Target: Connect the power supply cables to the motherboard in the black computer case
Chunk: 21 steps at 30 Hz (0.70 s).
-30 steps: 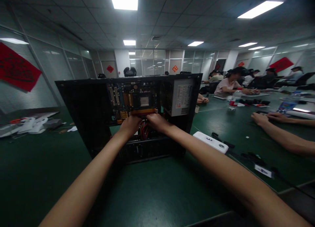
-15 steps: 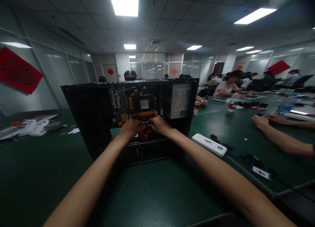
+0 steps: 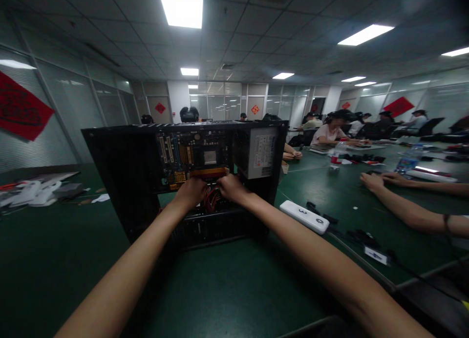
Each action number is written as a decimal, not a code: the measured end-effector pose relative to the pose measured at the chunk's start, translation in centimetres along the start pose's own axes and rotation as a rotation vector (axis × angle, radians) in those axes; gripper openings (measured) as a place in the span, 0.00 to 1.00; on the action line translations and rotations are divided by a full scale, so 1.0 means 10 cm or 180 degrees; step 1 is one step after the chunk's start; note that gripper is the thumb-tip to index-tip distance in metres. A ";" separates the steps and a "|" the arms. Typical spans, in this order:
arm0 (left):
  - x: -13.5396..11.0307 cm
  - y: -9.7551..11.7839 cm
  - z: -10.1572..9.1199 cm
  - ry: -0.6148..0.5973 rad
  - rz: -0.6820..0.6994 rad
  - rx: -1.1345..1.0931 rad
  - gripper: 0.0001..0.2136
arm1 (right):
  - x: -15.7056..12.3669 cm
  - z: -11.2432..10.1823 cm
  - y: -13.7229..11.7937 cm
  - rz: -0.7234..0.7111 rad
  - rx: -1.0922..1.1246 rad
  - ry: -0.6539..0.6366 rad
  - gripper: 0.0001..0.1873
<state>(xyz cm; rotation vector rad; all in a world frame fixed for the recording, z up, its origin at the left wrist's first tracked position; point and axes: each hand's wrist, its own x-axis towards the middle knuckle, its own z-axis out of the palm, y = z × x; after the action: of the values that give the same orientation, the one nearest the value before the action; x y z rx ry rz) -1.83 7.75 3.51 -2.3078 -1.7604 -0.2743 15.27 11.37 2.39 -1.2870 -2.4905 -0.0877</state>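
A black computer case stands open on the green table, showing a motherboard inside. Both my hands reach into its lower middle. My left hand is closed, knuckles up, at the left end of the orange and red memory slots. At their right end my right hand is likewise closed. What the fingertips press or pinch is hidden behind the hands. Red, yellow and black cables bunch between the hands. To the upper right sits the silver power supply.
A white power strip and black cables lie right of the case. Farther right rest another person's hands beside plastic bottles. White parts and papers are piled on the left.
The view has shifted slightly, so the case and surroundings appear a little farther left. My hands keep their places at the two ends of the memory slots.
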 end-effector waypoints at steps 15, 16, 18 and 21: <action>0.03 -0.07 0.06 0.0058 0.0094 -0.0212 0.14 | 0.02 0.02 0.02 0.0026 -0.0033 0.0067 0.15; 0.03 -0.09 0.08 0.0063 0.0101 -0.0251 0.14 | 0.01 0.02 0.02 0.0020 -0.0011 0.0084 0.15; 0.04 -0.13 0.10 0.0080 0.0080 -0.0335 0.13 | 0.01 0.02 0.03 0.0038 0.0023 0.0095 0.16; 0.06 -0.18 0.13 0.0123 -0.0125 -0.0392 0.14 | 0.00 0.01 0.03 0.0118 0.0045 0.0017 0.16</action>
<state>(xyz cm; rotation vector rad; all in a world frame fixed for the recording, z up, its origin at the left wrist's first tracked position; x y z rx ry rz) -3.37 9.16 2.52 -2.3357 -1.8193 -0.4431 15.45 11.55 2.24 -1.3247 -2.4573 -0.0643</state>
